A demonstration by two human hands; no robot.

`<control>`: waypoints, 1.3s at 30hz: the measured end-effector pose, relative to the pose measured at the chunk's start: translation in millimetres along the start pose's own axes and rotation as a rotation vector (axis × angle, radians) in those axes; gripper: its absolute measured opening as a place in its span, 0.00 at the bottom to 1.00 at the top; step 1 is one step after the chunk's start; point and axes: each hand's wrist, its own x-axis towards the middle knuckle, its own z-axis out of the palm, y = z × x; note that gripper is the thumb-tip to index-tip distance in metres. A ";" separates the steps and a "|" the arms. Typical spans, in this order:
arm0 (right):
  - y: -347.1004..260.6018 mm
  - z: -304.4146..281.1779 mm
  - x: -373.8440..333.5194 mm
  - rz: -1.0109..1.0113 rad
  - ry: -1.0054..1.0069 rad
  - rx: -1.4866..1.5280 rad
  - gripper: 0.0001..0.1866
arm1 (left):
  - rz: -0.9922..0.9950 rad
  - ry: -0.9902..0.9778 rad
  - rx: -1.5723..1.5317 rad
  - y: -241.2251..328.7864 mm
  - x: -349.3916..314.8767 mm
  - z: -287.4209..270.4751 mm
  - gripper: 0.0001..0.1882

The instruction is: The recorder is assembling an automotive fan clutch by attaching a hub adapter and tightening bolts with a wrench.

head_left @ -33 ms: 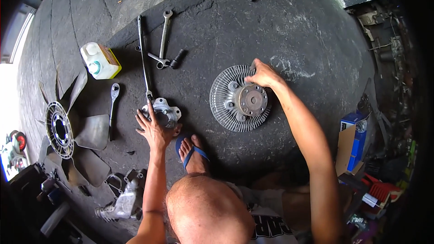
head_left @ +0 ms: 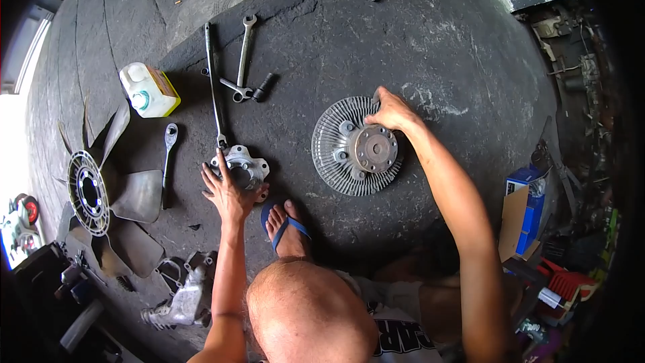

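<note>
A round, finned metal fan clutch (head_left: 329,138) lies on the floor in front of me, its bolted hub facing up. My right hand (head_left: 391,113) grips its upper right rim, thumb on the face and fingers over the outer edge. To the left, a small metal hub flange (head_left: 256,161) with bolt lugs rests on the floor. My left hand (head_left: 232,191) lies on the flange's left and near side, its fingers spread. The palm hides part of the flange. A long-handled breaker bar (head_left: 215,87) reaches down to the flange's far edge, close to my left fingertips.
A metal fan (head_left: 89,191) lies left beside a ratchet (head_left: 168,161) and a plastic jug (head_left: 151,91). Wrenches (head_left: 246,50) and a black socket (head_left: 265,87) lie farther up. A cast housing (head_left: 188,296) sits near my left forearm; a blue box (head_left: 531,212) stands right. My sandaled foot (head_left: 287,225) is between the parts.
</note>
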 end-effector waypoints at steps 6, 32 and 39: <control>8.5 13.6 11.4 -0.042 0.065 -0.012 0.39 | 0.026 0.170 -0.462 -32.3 8.7 -8.3 0.59; -114.4 136.0 -67.0 -0.498 0.153 0.993 0.08 | 0.190 -0.012 -0.562 16.0 37.8 -99.1 0.21; -25.6 -1.0 -85.7 -0.475 0.341 0.932 0.11 | 0.615 -0.176 -0.354 163.9 53.1 -132.1 0.20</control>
